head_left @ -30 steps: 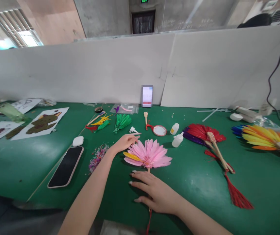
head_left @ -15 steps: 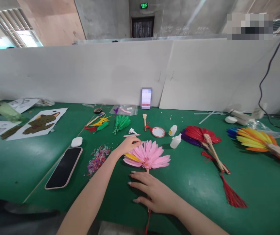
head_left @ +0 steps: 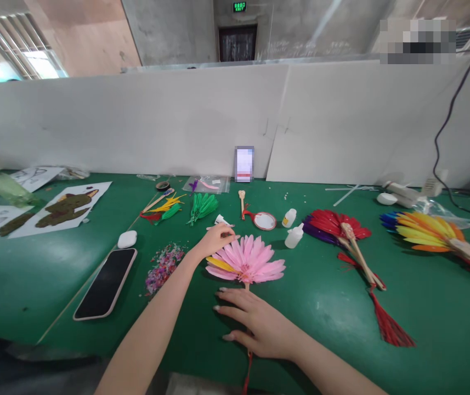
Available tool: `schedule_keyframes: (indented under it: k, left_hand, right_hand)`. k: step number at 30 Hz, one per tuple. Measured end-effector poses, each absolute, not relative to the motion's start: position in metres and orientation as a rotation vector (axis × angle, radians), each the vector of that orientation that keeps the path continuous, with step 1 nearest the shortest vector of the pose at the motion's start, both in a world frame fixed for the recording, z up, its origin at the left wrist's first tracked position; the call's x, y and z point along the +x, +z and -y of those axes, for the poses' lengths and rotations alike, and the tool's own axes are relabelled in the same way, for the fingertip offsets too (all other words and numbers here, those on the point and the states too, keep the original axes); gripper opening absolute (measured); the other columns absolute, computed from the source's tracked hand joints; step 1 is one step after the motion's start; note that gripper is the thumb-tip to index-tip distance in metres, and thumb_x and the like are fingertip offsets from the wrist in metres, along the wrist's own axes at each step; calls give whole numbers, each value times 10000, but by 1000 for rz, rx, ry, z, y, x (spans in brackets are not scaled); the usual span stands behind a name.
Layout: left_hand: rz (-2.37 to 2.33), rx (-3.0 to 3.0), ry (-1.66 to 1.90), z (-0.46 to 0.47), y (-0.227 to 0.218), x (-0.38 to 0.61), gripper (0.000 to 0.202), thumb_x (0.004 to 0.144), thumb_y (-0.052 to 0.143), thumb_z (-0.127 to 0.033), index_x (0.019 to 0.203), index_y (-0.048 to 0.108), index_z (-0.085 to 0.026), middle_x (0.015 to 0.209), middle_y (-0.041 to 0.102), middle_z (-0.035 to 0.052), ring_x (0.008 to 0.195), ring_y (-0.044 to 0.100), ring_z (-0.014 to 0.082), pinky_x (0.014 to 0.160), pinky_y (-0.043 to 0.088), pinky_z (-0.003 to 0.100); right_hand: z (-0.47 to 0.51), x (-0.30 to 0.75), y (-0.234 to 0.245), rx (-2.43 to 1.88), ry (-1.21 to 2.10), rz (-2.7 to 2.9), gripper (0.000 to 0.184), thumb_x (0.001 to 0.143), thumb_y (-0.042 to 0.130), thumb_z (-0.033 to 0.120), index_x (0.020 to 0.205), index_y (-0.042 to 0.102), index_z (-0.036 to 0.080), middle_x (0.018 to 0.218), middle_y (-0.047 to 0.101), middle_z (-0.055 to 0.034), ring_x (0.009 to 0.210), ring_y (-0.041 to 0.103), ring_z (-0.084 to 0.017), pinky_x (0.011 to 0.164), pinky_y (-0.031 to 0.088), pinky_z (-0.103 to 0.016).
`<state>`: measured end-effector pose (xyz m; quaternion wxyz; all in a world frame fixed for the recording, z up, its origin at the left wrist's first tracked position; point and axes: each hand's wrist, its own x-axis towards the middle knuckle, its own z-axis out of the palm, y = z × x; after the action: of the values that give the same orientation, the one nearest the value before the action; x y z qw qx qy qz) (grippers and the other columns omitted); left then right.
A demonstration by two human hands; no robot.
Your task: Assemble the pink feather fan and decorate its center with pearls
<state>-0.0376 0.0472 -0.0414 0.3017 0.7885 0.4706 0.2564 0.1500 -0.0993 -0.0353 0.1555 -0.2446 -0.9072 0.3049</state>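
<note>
- Pink feather fan, wooden handle: on green tabletop.
- Left hand: fingers curled at fan's upper-left edge; pinch, I can't tell.
- Right hand: spread over handle; I'd press lightly, steadily.

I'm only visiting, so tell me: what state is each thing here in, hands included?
Pink fan: spread, lying down
Left hand: bent at the pink fan's upper left edge, hold unclear
Right hand: spread open over the handle
Red fan: spread, lying down
Yellow fan: spread, lying down
Black phone: face up, dark
Propped device: upright, lit, blurred
White case: shut
White bottle: standing, nozzle on
Labelled bottle: standing
Exit sign: lit
</note>
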Motion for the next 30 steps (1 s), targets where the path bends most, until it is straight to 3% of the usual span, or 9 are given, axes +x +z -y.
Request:
schedule_keyframes:
  k: [5, 12, 19, 26, 30]
  left_hand:
    - [-1288, 2113, 708, -48, -42, -31, 196, 818, 557, -340, 767, 666, -184, 866, 519, 22, 738, 532, 145, 693, 418, 267]
    - [-1327, 2143, 686, -47, -41, -28, 195, 777, 616, -363, 736, 666, -179, 880, 532, 25, 719, 523, 146, 676, 398, 271]
    - [-1387, 2082, 767, -49, -32, -44, 392, 896, 400, -430, 796, 673, -168, 800, 560, 38, 758, 535, 160, 728, 405, 269]
    - [-1413, 2034, 676, -41, -24, -67, 374, 809, 500, -484, 699, 698, -186, 728, 566, 20, 671, 540, 150, 633, 402, 243]
    - [-1538, 1972, 756, -45, -27, -75, 445, 845, 422, -500, 685, 688, -180, 572, 530, -3, 547, 483, 134, 548, 351, 237]
  right_hand:
    - [99, 151, -34, -692, 875, 2595, 465, 913, 472, 390, 1340, 460, 206, 1418, 426, -93, 1337, 324, -202, 1099, 276, -395]
    - [99, 150, -34, -682, 860, 2594, 467, 918, 459, 400, 1332, 470, 184, 1413, 430, -103, 1336, 326, -198, 1100, 272, -378]
    - [99, 150, -34, -687, 864, 2585, 467, 914, 467, 401, 1330, 474, 189, 1415, 429, -105, 1335, 327, -207, 1100, 273, -391]
    - [99, 150, -33, -681, 852, 2548, 457, 907, 489, 376, 1331, 470, 205, 1397, 456, -96, 1318, 361, -209, 1115, 240, -423]
    - [98, 154, -36, -642, 755, 2427, 396, 902, 501, 314, 1277, 500, 188, 1323, 529, -112, 1272, 425, -204, 1073, 331, -392]
